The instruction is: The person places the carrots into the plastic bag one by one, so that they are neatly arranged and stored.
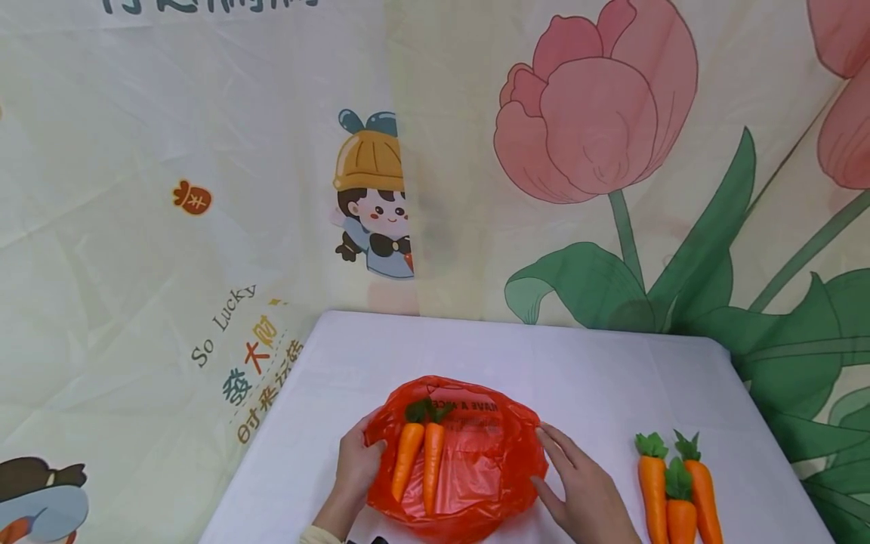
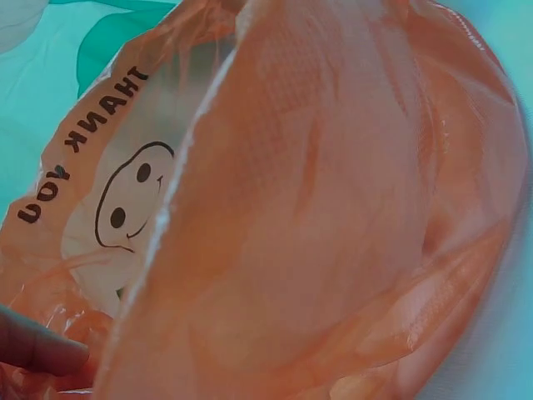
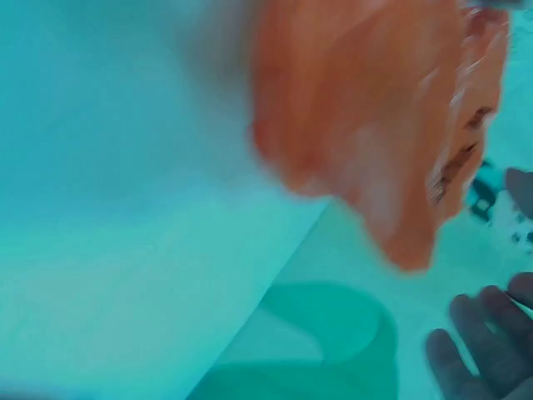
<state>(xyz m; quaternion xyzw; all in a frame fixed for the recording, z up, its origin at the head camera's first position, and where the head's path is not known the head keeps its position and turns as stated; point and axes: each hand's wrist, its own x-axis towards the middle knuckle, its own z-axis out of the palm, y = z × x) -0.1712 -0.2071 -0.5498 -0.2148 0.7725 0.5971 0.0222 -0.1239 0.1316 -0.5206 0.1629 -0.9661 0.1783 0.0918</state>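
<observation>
A red plastic bag (image 1: 469, 468) lies with its mouth spread wide on the white table, and two orange carrots (image 1: 408, 461) with green tops rest inside it at the left. My left hand (image 1: 358, 461) grips the bag's left rim, thumb on the inner side. In the left wrist view a finger (image 2: 42, 346) shows beside the bag (image 2: 316, 208), which bears a printed smiling face. At the bag's right rim is my right hand (image 1: 587, 483), fingers extended. The right wrist view shows those spread fingers (image 3: 491, 342) apart from the blurred bag (image 3: 358, 108).
Three more carrots (image 1: 680, 491) lie close together on the table (image 1: 544, 359), right of my right hand. A small dark object (image 1: 378, 539) shows at the bottom edge. Behind the table hangs a printed cloth (image 1: 462, 227) with tulips and cartoon figures.
</observation>
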